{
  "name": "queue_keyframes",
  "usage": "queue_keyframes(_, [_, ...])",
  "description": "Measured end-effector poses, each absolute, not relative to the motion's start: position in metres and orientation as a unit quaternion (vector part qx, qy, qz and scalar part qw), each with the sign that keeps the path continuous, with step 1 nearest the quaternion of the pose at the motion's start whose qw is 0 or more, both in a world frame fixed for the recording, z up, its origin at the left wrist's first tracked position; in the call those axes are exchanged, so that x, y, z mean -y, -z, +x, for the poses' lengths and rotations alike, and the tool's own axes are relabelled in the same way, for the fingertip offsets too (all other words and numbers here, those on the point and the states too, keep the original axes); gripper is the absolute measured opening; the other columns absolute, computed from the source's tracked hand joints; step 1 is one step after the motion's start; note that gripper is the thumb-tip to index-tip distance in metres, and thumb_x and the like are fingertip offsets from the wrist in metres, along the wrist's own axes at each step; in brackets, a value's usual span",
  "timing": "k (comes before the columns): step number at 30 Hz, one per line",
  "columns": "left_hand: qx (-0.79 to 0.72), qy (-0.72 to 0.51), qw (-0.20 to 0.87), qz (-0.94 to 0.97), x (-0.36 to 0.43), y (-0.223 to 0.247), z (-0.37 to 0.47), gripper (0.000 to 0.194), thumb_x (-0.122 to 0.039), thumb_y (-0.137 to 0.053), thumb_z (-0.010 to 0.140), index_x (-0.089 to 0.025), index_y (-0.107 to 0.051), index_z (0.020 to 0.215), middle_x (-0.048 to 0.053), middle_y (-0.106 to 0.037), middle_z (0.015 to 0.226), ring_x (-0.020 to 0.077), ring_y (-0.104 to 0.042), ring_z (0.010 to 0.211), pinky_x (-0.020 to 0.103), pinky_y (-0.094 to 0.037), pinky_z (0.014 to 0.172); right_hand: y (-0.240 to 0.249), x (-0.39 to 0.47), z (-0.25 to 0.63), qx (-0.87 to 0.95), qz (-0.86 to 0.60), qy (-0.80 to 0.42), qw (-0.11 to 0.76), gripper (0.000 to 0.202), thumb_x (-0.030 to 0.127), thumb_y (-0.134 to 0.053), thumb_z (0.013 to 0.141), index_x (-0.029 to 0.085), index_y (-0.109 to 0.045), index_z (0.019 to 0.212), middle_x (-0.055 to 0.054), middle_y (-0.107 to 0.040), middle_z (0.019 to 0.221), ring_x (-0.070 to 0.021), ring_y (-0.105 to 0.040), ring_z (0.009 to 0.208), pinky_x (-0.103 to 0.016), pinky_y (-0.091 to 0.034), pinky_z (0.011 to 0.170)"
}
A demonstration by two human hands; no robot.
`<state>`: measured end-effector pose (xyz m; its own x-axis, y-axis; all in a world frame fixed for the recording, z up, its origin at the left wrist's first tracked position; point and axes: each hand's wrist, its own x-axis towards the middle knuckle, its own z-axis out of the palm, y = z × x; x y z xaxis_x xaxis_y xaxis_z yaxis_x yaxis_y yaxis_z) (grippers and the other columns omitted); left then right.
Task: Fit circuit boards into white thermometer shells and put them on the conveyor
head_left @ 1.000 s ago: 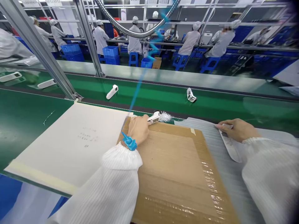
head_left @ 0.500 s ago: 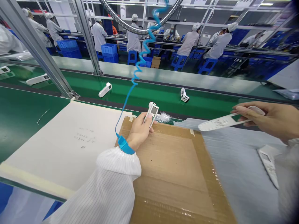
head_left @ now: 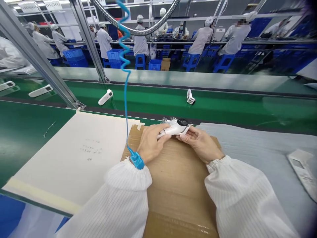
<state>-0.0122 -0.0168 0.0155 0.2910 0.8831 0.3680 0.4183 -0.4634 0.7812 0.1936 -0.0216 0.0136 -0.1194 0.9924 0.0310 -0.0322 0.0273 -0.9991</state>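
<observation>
Your right hand (head_left: 203, 143) has swung in from the far right to meet your left hand (head_left: 151, 140), and the white device (head_left: 176, 129), screen side towards you half a second ago, now shows its rounded white side and black cap (head_left: 183, 122). Location: above the far edge of the cardboard (head_left: 183, 185), between your two hands. Orientation: long axis roughly left to right, the capped end pointing right and slightly up. Your left thumb and fingers pinch the left end; your right thumb and fingers pinch the right end, just below the cap. Clear plastic film (head_left: 169, 121) shows just behind the device. Markings: the handwriting (head_left: 91, 148) on the white sheet (head_left: 54, 172) to your left is too small to read, as are the printed signs (head_left: 53, 5) on the rack at upper left. A white shell (head_left: 302, 173) lies on the grey foam sheet (head_left: 257, 155), well to your right.
</observation>
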Motion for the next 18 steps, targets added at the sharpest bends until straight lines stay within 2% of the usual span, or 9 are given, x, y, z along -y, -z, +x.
queue_keyframes(4, [-0.405, -0.402, 0.273, 0.774, 0.014, -0.015, -0.015, 0.029, -0.024, -0.063, 0.095, -0.023, -0.066, 0.124, 0.002, -0.069, 0.128, 0.0214, -0.059, 0.122, 0.038, -0.038, 0.111, -0.014, 0.025, 0.193, 0.557, -0.437, -0.508, 0.491, 0.049, 0.046, -0.086, 0.073, 0.024, -0.071, 0.114, -0.007, -0.070, 0.126, -0.0294, -0.061, 0.124, -0.049, -0.044, 0.112])
queue_keyframes(10, [-0.394, -0.389, 0.348, 0.756, 0.020, -0.021, -0.011, 0.032, -0.025, -0.059, 0.096, -0.023, -0.062, 0.127, 0.001, -0.067, 0.130, 0.0187, -0.063, 0.115, 0.030, -0.046, 0.103, -0.019, 0.029, 0.188, 0.557, -0.424, -0.491, 0.519, 0.046, 0.048, -0.083, 0.077, 0.026, -0.070, 0.115, -0.006, -0.070, 0.126, -0.0292, -0.059, 0.126, -0.049, -0.042, 0.113])
queue_keyframes(13, [-0.399, -0.397, 0.328, 0.759, 0.030, -0.022, 0.001, 0.035, -0.029, -0.049, 0.101, -0.024, -0.057, 0.135, 0.002, -0.064, 0.135, 0.0192, -0.061, 0.121, 0.031, -0.045, 0.107, -0.025, 0.031, 0.181, 0.501, -0.414, -0.526, 0.548, 0.044, 0.056, -0.078, 0.078, 0.026, -0.070, 0.110, -0.006, -0.071, 0.121, -0.0287, -0.060, 0.123, -0.047, -0.045, 0.110])
queue_keyframes(16, [-0.414, -0.347, 0.276, 0.795, 0.041, -0.019, 0.016, 0.044, -0.037, -0.042, 0.104, -0.025, -0.047, 0.146, 0.008, -0.064, 0.135, 0.0257, -0.062, 0.122, 0.038, -0.047, 0.104, -0.031, 0.033, 0.172, 0.400, -0.391, -0.596, 0.577, 0.048, 0.072, -0.058, 0.085, 0.027, -0.066, 0.095, -0.006, -0.072, 0.104, -0.0291, -0.064, 0.112, -0.048, -0.052, 0.101])
queue_keyframes(18, [-0.422, -0.273, 0.244, 0.829, 0.045, -0.017, 0.024, 0.052, -0.046, -0.048, 0.101, -0.022, -0.046, 0.147, 0.013, -0.067, 0.126, 0.0312, -0.066, 0.112, 0.041, -0.052, 0.096, -0.032, 0.033, 0.171, 0.340, -0.400, -0.619, 0.584, 0.046, 0.073, -0.052, 0.085, 0.027, -0.059, 0.081, -0.004, -0.065, 0.074, -0.0289, -0.067, 0.096, -0.048, -0.056, 0.092])
